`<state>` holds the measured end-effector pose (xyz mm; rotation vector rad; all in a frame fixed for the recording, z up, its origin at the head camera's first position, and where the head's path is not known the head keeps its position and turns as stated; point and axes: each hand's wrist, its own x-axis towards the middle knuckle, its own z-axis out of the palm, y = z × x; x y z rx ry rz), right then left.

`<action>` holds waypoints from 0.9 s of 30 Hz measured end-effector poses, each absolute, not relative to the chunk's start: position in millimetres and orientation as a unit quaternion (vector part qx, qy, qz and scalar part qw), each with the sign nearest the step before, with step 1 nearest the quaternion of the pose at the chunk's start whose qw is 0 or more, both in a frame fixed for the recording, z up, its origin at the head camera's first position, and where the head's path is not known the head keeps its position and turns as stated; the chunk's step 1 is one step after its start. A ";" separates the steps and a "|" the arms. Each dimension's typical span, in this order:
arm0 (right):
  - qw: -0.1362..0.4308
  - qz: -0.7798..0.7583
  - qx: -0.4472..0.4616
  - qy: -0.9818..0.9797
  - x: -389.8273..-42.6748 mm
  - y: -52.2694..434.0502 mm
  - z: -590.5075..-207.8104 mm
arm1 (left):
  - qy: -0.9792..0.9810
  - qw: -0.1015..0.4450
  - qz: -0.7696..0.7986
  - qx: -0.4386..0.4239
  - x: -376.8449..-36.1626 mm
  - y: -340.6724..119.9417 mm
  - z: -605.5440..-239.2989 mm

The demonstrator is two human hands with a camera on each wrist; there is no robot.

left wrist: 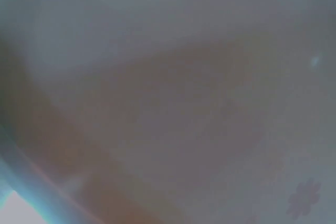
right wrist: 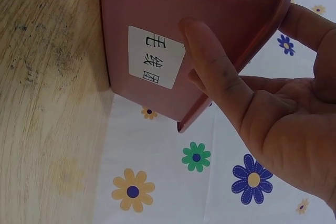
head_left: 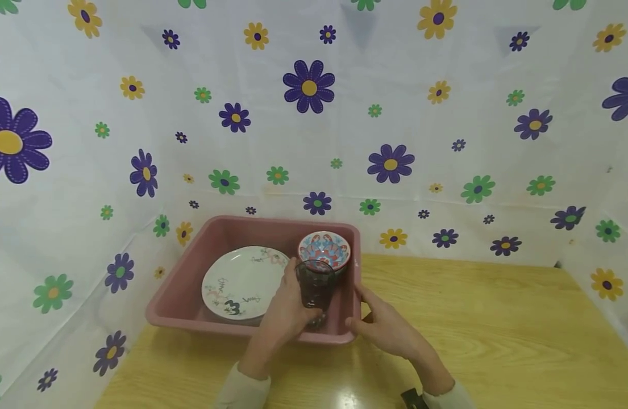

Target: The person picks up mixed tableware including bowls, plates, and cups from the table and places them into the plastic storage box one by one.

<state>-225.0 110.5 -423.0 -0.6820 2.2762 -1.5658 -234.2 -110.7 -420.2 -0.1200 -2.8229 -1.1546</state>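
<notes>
A pink tub [head_left: 181, 301] stands on the wooden table, and in it lie a white plate [head_left: 237, 281] with dark markings and a patterned red-and-blue bowl [head_left: 324, 249]. My left hand [head_left: 295, 301] reaches into the tub and grips a dark glass tumbler [head_left: 315, 284] upright, just in front of the bowl. My right hand [head_left: 364, 311] holds the tub's right front corner. In the right wrist view its thumb [right wrist: 215, 72] presses the tub's outer wall [right wrist: 157, 3] beside a white label [right wrist: 155, 56], and a finger passes behind the rim. The left wrist view is a blur.
The wooden table [head_left: 472, 318] stretches to the right of the tub. A white cloth with coloured flowers [head_left: 395, 113] hangs behind and on both sides, close to the tub's back and left. A small dark object [head_left: 411, 397] shows at the bottom edge.
</notes>
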 end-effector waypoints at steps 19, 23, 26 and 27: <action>0.123 -0.509 -0.257 0.812 -227.0 110.3 -423.3 | -0.938 0.009 -0.341 -0.055 -224.8 -118.5 -404.0; 0.104 -0.490 -0.281 0.819 -226.9 110.2 -424.2 | -0.933 0.011 -0.354 -0.063 -222.4 -121.2 -398.9; 0.109 -0.490 -0.282 0.817 -226.7 111.1 -424.6 | -0.930 0.013 -0.363 -0.065 -220.6 -123.6 -396.0; 0.111 -0.490 -0.280 0.818 -226.5 111.8 -424.5 | -0.929 0.013 -0.364 -0.065 -219.8 -124.2 -394.9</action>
